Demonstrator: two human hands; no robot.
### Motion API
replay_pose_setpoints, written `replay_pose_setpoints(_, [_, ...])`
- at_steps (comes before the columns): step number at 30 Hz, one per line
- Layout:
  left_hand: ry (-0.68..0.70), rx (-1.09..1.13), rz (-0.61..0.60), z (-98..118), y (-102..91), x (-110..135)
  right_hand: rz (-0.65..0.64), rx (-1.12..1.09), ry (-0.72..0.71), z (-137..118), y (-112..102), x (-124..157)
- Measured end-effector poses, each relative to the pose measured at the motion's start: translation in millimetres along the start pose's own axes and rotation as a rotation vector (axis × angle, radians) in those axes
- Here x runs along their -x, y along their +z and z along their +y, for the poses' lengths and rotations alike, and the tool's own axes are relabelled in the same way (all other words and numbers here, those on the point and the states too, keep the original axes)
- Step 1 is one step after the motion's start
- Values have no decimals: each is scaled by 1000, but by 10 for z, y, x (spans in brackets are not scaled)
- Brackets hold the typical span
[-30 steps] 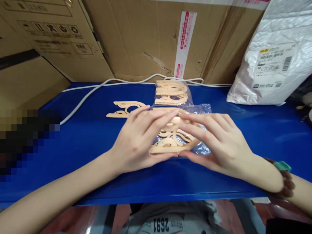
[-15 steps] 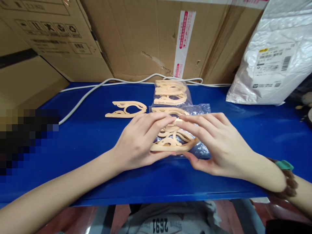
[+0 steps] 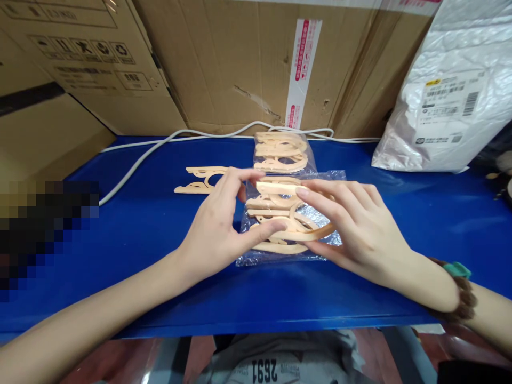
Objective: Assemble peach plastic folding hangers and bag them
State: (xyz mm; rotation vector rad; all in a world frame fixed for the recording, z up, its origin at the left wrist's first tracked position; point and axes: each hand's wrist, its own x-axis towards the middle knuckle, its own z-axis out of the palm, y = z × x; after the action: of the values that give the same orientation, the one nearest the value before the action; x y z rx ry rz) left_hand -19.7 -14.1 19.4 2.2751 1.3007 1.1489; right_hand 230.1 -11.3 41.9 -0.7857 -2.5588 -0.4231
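A beige folding hanger, folded, is in my right hand, its fingers on top and thumb below near the curved end. My left hand is open around the other end, fingers and thumb apart; its thumb overlaps the lower arm, and whether it touches I cannot tell. Beneath lies a clear plastic bag with more beige hangers, partly covered by the held one and my hands. Another folded hanger rests on the blue tabletop to the left, its right end hidden behind my left hand.
A second clear bag of hangers lies behind. White cable runs along the back of the blue table. Cardboard boxes stand behind and at left. A white plastic parcel stands back right.
My left hand has opened, its fingers moving up and left away from the hanger. My right hand keeps the hanger, which now shows more of its arms.
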Motion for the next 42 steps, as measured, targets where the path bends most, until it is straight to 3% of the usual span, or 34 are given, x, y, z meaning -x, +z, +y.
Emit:
replay_pose_setpoints(2, [-115, 111, -107, 37, -18, -19, 17, -8, 7, -15, 6, 2])
replay_pose_setpoints(5, [-166, 248, -244, 65, -6, -35, 17, -13, -4, -48, 25, 6])
replay_pose_setpoints(9, [-230, 289, -314, 44, 36, -31, -8, -19, -23, -81, 79, 7])
replay_pose_setpoints(24, [-281, 264, -330, 32, 51, -45, -52, -10, -21, -97, 107, 19])
replay_pose_setpoints(30, [-272, 268, -327, 37, 1, -63, -67, -103, 20, -100, 65, -6])
replay_pose_setpoints(35, [-243, 185, -390, -65, -225, -120, -113, -190, 159, 335, -171, 33])
replay_pose_setpoints(40, [-224, 60, -741, -269, -432, -128, -291, -439, 309, 1062, -370, 313])
replay_pose_setpoints(42, [-238, 60, -866, -315, -458, -117, -350, -461, 451, 1223, -422, 428])
